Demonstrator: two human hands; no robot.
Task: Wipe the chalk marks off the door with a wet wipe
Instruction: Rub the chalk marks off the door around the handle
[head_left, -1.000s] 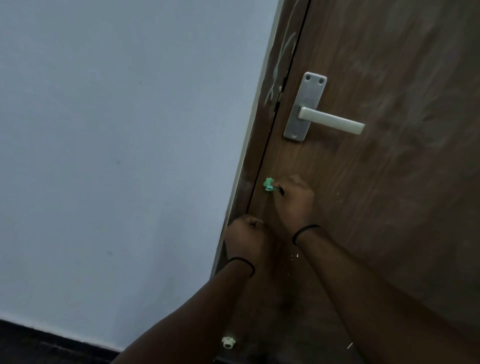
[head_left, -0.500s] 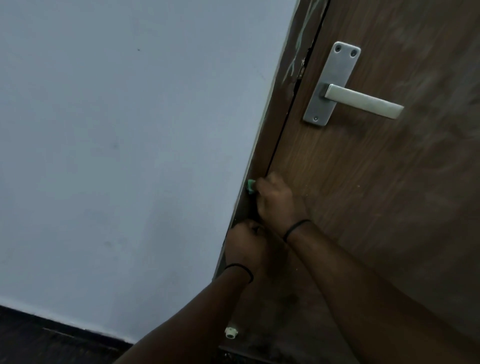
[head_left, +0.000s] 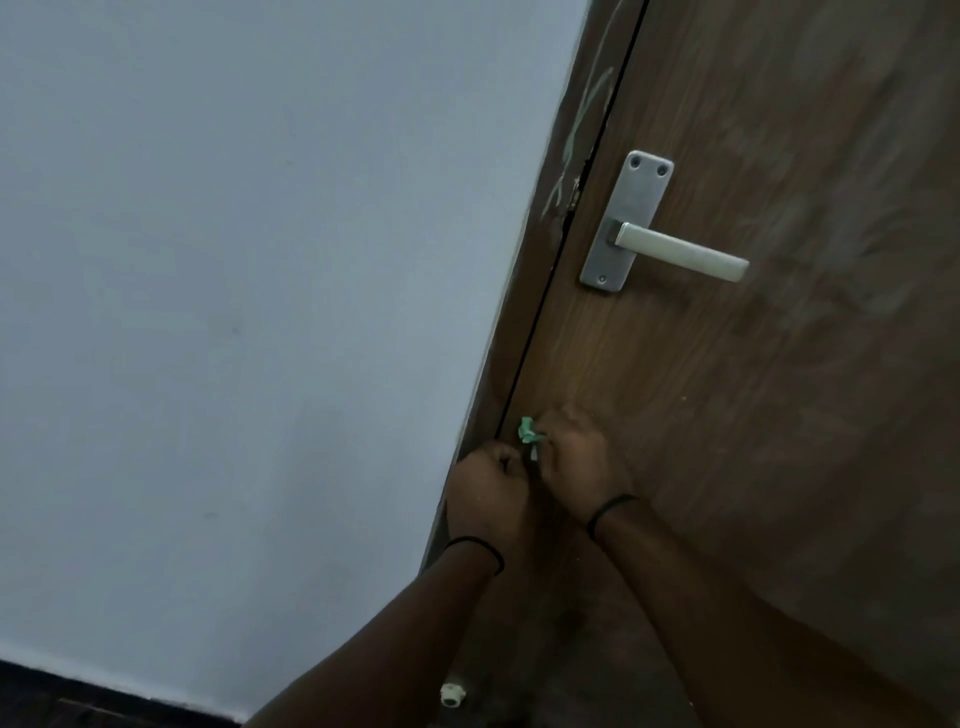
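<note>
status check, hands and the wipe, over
Right hand pinches green wipe at door edge. Left hand fisted beside it. Chalk marks remain above, nothing blocking.

Well below the metal door handle (head_left: 670, 244), the right hand (head_left: 582, 465) pinches a crumpled green wipe (head_left: 529, 432) against the brown door (head_left: 779, 415); the left hand (head_left: 488, 493), fingers curled, is just beside it; pale chalk marks (head_left: 576, 145) stay left of the handle.

Bare forearms, black bands at wrists
</note>
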